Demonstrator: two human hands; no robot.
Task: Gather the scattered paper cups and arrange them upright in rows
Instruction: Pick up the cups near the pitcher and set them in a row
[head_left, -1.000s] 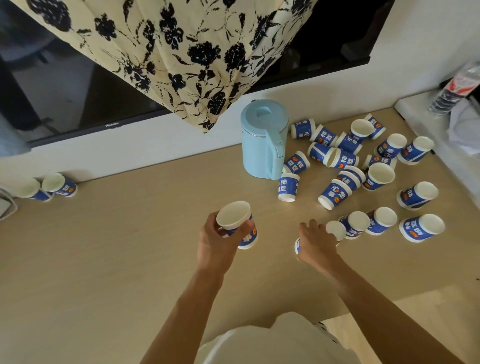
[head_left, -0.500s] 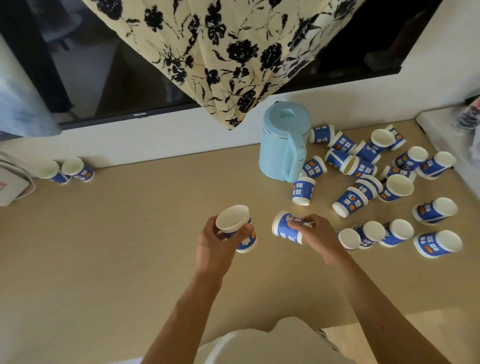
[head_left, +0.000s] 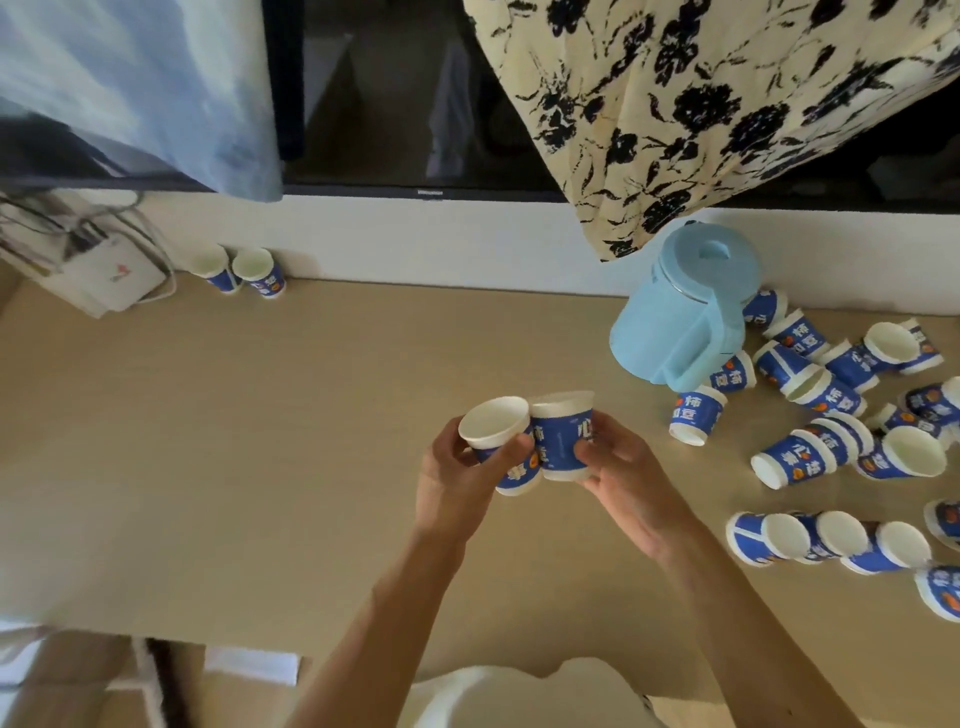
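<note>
My left hand (head_left: 457, 480) grips a blue-and-white paper cup (head_left: 496, 436) with its mouth up, above the middle of the wooden table (head_left: 260, 441). My right hand (head_left: 626, 470) holds a second cup (head_left: 561, 439) upright, pressed against the first. Several more cups (head_left: 810, 447) lie scattered on their sides at the right, one (head_left: 696, 415) standing mouth down near the jug. Two cups (head_left: 241, 270) stand upright by the wall at the far left.
A light blue lidded jug (head_left: 685, 306) stands at the back right among the cups. A white box with cables (head_left: 111, 275) sits at the far left. A floral cloth (head_left: 701, 104) hangs over a dark screen (head_left: 405, 104) behind the table.
My right hand picked a cup out of the scattered pile, turned it upright and brought it left against the cup in my left hand. The view swung left.
</note>
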